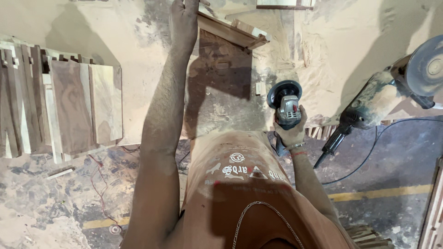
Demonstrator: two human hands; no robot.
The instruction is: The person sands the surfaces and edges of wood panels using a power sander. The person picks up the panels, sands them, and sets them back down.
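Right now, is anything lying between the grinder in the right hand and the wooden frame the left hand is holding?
Nothing visible does. The grinder in the right hand hangs above bare, dusty bench; the wooden frame under the left hand lies beyond it.

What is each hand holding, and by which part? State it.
The right hand holds a small angle grinder by its body, behind the disc guard. The left hand, arm outstretched, grips the near end of a wooden piece on the dusty bench.
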